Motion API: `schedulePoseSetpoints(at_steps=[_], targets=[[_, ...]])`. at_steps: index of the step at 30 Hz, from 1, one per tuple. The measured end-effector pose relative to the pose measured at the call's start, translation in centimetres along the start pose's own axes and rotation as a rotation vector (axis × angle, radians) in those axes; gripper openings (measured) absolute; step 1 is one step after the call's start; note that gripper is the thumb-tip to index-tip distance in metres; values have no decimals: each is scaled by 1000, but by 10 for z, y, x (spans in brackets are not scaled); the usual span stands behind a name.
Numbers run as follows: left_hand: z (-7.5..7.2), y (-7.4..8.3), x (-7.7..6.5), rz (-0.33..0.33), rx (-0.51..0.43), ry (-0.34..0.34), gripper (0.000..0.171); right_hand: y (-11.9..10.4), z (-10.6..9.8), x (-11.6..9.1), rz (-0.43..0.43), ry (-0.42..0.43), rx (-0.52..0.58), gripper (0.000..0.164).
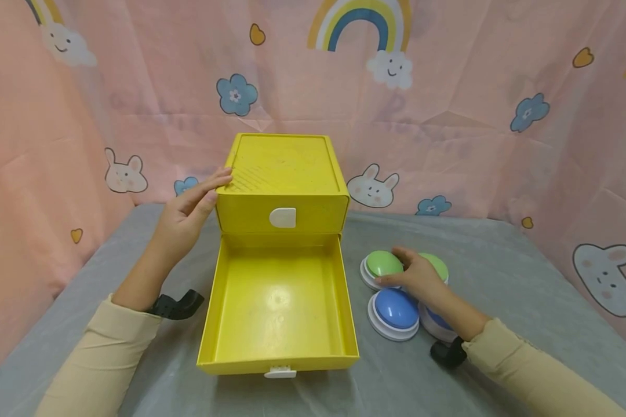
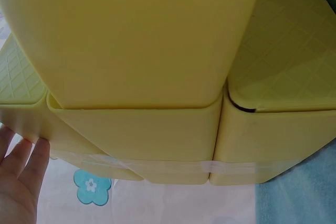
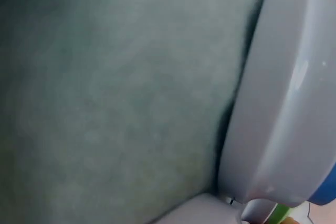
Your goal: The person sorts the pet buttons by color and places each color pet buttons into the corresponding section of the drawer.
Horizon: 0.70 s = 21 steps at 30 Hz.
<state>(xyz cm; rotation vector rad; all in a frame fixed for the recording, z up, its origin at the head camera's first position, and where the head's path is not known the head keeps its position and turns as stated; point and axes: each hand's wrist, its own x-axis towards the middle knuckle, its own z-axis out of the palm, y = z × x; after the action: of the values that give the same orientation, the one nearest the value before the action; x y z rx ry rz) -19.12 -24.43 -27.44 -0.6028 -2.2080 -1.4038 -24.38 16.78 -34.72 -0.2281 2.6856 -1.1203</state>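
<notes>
A yellow two-drawer box (image 1: 287, 165) stands in the middle of the head view, its bottom drawer (image 1: 279, 307) pulled out with nothing inside. My left hand (image 1: 185, 211) rests with extended fingers on the left side and top edge of the box; the left wrist view shows its fingertips (image 2: 42, 148) against the yellow wall. To the right of the drawer, my right hand (image 1: 419, 278) grips the near-left green push button (image 1: 383, 263), thumb at its front and fingers at its right. A blue push button (image 1: 396, 308) sits just in front of that thumb.
A second green push button (image 1: 435, 266) lies behind my right hand, and another blue one (image 1: 440, 324) is partly covered by the wrist. Grey cloth (image 1: 501, 266) covers the table. A pink printed curtain (image 1: 448, 87) hangs at the back and sides.
</notes>
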Motion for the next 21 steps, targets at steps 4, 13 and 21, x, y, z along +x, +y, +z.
schedulePoseSetpoints(at_steps=[4,13,21], targets=[[-1,0,0,0,10,1,38,-1,2,2,-12,5,-25,99],[-1,1,0,-7,18,-1,38,-2,4,5,-8,39,-82,95],[-1,1,0,-8,15,-8,38,-4,1,3,-13,134,-81,89]])
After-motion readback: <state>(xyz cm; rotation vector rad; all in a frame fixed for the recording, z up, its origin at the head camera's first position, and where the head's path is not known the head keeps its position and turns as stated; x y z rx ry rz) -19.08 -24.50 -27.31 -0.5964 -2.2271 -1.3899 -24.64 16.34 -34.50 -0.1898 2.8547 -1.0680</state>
